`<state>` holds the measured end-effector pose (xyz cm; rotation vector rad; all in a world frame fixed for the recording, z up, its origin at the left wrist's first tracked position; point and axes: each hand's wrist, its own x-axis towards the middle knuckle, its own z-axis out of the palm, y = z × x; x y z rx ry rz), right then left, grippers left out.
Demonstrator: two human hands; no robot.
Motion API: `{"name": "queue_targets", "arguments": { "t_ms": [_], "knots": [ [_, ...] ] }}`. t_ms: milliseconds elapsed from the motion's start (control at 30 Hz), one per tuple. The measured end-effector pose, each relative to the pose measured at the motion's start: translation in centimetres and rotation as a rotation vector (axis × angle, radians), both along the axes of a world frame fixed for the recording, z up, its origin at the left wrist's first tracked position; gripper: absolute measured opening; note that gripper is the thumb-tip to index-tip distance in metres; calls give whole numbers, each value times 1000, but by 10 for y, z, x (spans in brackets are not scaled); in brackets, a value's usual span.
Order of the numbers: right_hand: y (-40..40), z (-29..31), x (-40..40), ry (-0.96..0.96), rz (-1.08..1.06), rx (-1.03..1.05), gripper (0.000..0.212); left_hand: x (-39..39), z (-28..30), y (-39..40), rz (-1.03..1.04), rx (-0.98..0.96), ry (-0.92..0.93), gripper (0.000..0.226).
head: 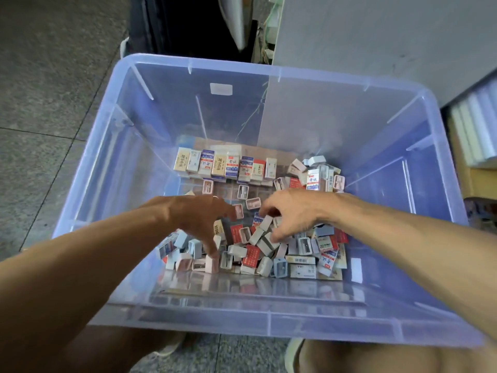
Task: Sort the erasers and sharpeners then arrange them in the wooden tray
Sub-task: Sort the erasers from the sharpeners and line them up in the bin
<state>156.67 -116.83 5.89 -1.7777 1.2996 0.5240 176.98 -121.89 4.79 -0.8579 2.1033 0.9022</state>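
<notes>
Rummaging, the left hand (200,219) spreads its fingers over the pile (258,246); the right hand (291,215) pinches a sharpener (265,223) (sweeping could topple the eraser row (224,165)).

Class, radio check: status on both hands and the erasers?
Left hand open, fingertips in loose pile. Right hand pinching a piece there. One eraser row standing at back. Nothing blocking.

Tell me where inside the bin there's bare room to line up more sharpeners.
Free: the strip below the standing eraser row, above the left hand; three sharpeners lie there. Crowded: the loose pile under the right hand and the bin's far-right corner.
</notes>
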Motion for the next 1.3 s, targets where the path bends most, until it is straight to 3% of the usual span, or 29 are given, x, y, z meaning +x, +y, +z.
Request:
{"name": "queue_targets", "arguments": {
  "t_ms": [133, 200, 433, 633, 800, 967, 1100, 1200, 1300],
  "knots": [
    [7, -8, 4, 48, 48, 40, 84, -1, -3, 2, -31, 13, -43, 90],
    [7, -11, 5, 50, 73, 16, 90, -2, -3, 3, -24, 61, -73, 90],
    [11, -18, 10, 25, -5, -8, 85, -5, -5, 1, 2, 103, -44, 76],
    [7, -18, 6, -63, -133, 16, 62, -3, 2, -1, -88, 60, -146, 80],
    [8, -22, 9, -113, -239, 11, 32, -1, 0, 4, -9, 102, -135, 75],
    [9, -20, 9, -104, -245, 81, 43, 0, -10, 8, 120, 115, -3, 54],
    [5, -16, 6, -81, -207, 95, 44, -7, -10, 14, 237, 194, 85, 74],
    [2, -11, -1, -96, -247, 138, 44, -16, -10, 19, 296, 255, 172, 54],
    [0, -6, -7, -91, -217, 137, 46, -20, -17, 29, 204, 196, 202, 52]
  ]
}}
